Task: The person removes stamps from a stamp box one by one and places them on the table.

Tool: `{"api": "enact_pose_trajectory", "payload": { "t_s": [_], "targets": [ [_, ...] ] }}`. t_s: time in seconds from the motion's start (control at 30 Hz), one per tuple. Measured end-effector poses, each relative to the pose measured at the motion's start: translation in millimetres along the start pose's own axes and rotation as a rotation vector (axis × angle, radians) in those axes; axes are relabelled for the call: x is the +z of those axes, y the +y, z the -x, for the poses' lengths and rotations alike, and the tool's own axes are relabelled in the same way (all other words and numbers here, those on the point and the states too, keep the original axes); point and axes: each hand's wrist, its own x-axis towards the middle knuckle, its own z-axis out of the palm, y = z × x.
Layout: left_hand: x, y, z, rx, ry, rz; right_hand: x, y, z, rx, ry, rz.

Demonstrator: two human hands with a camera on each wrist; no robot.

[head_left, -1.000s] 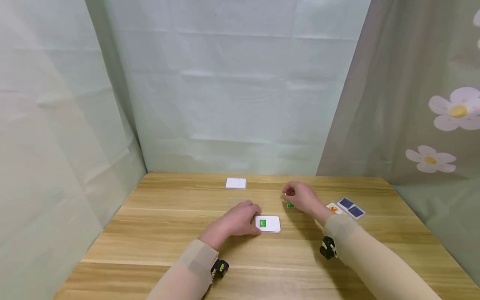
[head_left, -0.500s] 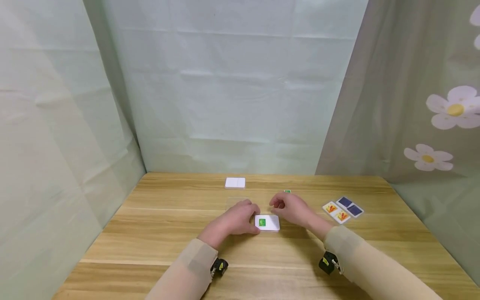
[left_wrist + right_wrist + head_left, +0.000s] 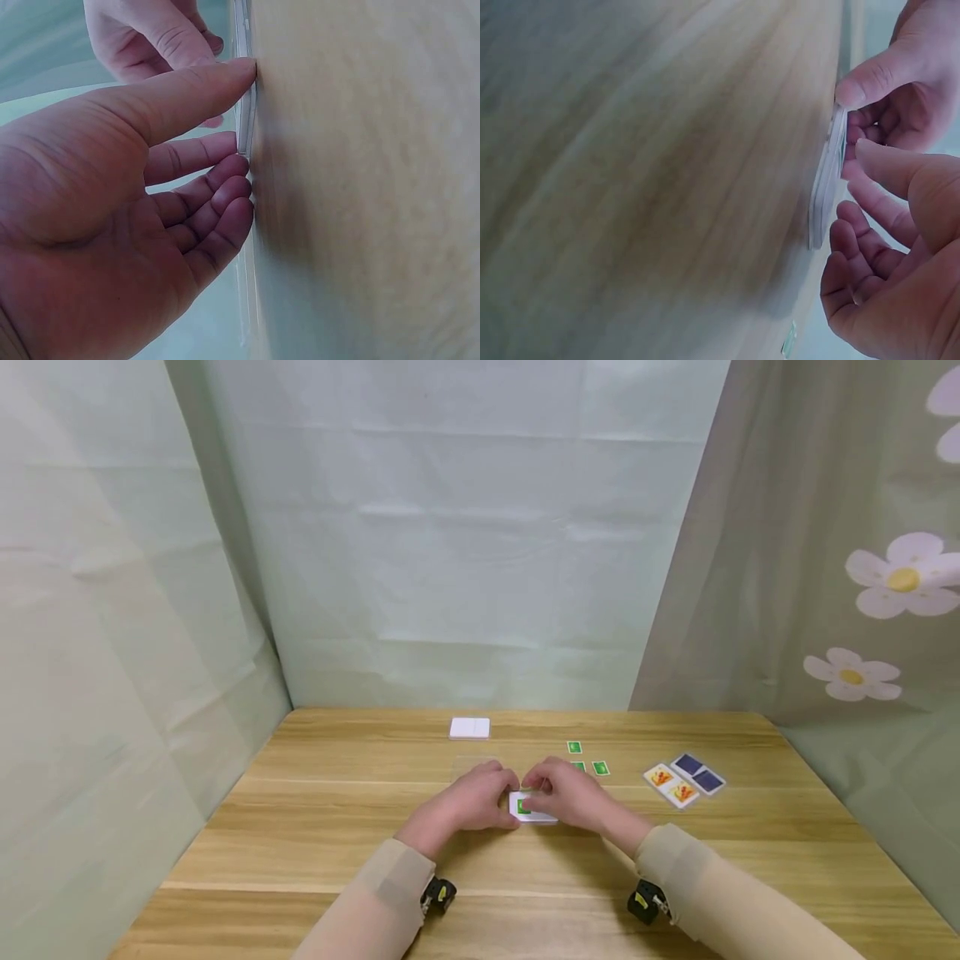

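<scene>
A small stack of white cards [image 3: 545,817] lies at the middle of the wooden table, with a green picture square [image 3: 522,807] on its left half. My left hand [image 3: 474,797] grips the stack's left end, thumb on the near edge and fingers on the far side. My right hand [image 3: 572,793] is over the stack, fingers bent, thumb overlapping the green square's right part. In the right wrist view its thumb and index finger stand a little apart beside the stack [image 3: 826,191]. Whether a small piece is between them cannot be made out.
Loose green squares [image 3: 601,767] lie behind my right hand. Further right are a card with orange pictures [image 3: 672,786] and one with navy squares [image 3: 698,774]. White cards [image 3: 470,727] lie at the back, and a clear flat piece [image 3: 467,765] behind my left hand.
My right hand has moved from the loose green squares leftward and nearer, onto the white stack. The orange card and green squares have come into fuller view. My left hand keeps its hold.
</scene>
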Motion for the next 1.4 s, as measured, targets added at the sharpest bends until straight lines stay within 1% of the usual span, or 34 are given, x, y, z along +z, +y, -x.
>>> {"api": "enact_pose_trajectory", "payload": {
  "t_s": [0.33,0.77,0.9,1.17,1.4],
  "targets": [
    [2.2,-2.7,-0.6,0.005,0.006,-0.004,3.5,2.7,-0.7,0.009,0.013,0.036],
    [-0.4,0.5,1.7,0.003,0.004,0.011,3.8,4.8,-2.0,0.021,0.009,0.017],
    [-1.7,2.1,2.8,-0.001,0.002,0.015,3.2,6.3,-2.1,0.037,0.014,0.005],
    [-0.7,1.7,3.0,-0.006,0.007,0.027,2.4,9.5,-3.6,0.083,0.025,0.027],
    [-0.3,1.2,2.6,-0.009,0.007,0.025,1.0,8.8,-4.5,0.113,0.020,-0.005]
  ]
}}
